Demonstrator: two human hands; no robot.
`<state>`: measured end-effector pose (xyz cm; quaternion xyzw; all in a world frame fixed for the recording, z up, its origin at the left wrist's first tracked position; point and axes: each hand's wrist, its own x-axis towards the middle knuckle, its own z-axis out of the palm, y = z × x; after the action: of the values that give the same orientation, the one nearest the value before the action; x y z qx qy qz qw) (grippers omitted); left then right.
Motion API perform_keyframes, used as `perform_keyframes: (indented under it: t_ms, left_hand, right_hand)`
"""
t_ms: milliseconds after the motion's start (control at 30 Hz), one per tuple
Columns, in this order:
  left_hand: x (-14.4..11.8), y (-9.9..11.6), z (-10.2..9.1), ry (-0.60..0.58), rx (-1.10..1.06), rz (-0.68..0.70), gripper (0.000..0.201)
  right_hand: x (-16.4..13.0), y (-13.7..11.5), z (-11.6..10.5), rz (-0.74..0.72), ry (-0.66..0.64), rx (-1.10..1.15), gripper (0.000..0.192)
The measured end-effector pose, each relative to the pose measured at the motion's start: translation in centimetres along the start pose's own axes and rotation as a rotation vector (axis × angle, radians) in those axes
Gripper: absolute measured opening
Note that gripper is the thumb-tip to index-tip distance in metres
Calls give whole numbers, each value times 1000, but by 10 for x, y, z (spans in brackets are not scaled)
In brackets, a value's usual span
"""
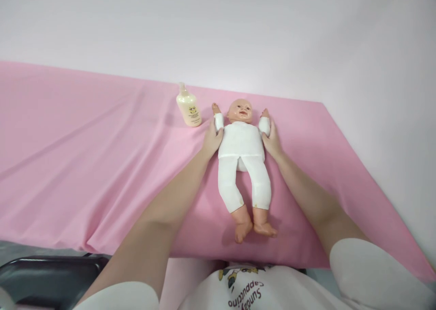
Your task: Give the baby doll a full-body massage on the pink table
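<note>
Pink sheet (85, 164) covers the counter below a white wall; a doll (242, 157) in white lies face up at its middle. Left hand (213, 139) and right hand (270, 139) each rest against the doll's upper arms, grip partly closed around them. Bottle (188, 106) stands just left of the doll's head.

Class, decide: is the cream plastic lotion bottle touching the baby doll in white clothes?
Apart. The head view shows bare pink sheet between the cream plastic lotion bottle and the baby doll, even at its nearest raised arm.
</note>
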<state>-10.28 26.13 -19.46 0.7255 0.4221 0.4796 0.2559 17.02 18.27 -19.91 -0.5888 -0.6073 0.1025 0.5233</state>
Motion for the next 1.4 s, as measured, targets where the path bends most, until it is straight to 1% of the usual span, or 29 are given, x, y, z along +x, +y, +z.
perform_keyframes:
  t_ms: [100, 167, 233, 300, 333, 400, 467, 533, 600, 733, 833, 967, 1100, 1200, 1267, 1400]
  left_hand:
    - [0, 1, 3, 44, -37, 22, 76]
    - [-1, 7, 4, 58, -58, 108, 77]
    - [-3, 14, 4, 73, -62, 214, 74]
    - [-5, 21, 3, 65, -48, 322, 65]
    - [-6, 25, 3, 42, -37, 373, 58]
    - [-7, 31, 1, -32, -3, 455, 43]
    - [-9, 36, -1, -79, 51, 480, 32]
    - [-9, 39, -2, -81, 111, 454, 28]
    - [-10, 41, -2, -76, 139, 426, 28]
    - [-10, 41, -1, -99, 132, 402, 26]
    - [-8, 40, 1, -84, 93, 352, 23]
    - [-6, 35, 3, -34, 59, 258, 36]
    - [-5, 30, 5, 20, 56, 305, 53]
    - [-3, 23, 6, 49, 75, 278, 66]
    - [-1, 16, 6, 25, 76, 217, 70]
    - [2, 1, 5, -86, 47, 27, 70]
  right_hand:
    - [-1, -3, 0, -58, 60, 34, 84]
    - [-2, -8, 0, -117, 86, 57, 84]
    - [-3, -15, 0, -175, 101, 81, 84]
    - [-6, -22, -1, -224, 116, 77, 82]
    - [-7, -26, -1, -250, 123, 57, 80]
    - [-10, -32, -3, -316, 123, -5, 68]
    - [-11, -37, -4, -388, 100, -64, 52]
    - [-12, -41, -6, -435, 76, -91, 39]
    - [-13, -42, -8, -448, 69, -93, 35]
    - [-13, -41, -9, -423, 47, -104, 37]
    - [-11, -36, -6, -394, 15, -121, 42]
    - [-9, -30, -4, -344, 3, -123, 55]
    - [-8, -28, -3, -314, 47, -116, 63]
    - [-6, -27, -2, -269, 61, -137, 65]
    - [-3, -23, 0, -230, 39, -152, 65]
    - [2, -4, 2, -142, -47, -117, 64]
